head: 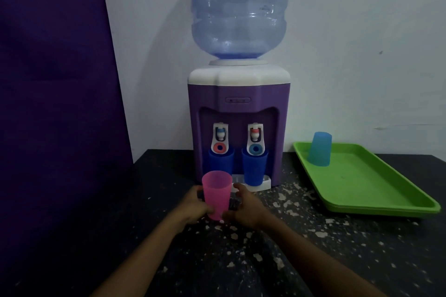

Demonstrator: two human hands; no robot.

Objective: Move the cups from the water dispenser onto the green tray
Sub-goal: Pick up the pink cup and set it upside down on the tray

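Observation:
A purple and white water dispenser point(239, 94) stands at the back of the table. Two dark blue cups stand upright on its drip tray: one under the left tap point(220, 160), one under the right tap point(254, 167). In front of the dispenser I hold a pink cup point(216, 191) upright above the table. My left hand point(196, 206) grips its left side and my right hand point(246, 207) wraps its lower right side. The green tray point(376, 190) lies to the right, with a light blue cup point(319, 149) upside down at its far left corner.
A large blue water bottle point(239, 9) sits on top of the dispenser. A dark purple panel point(55, 79) fills the left side. The black table point(277, 260) has pale speckles. A white wall is behind.

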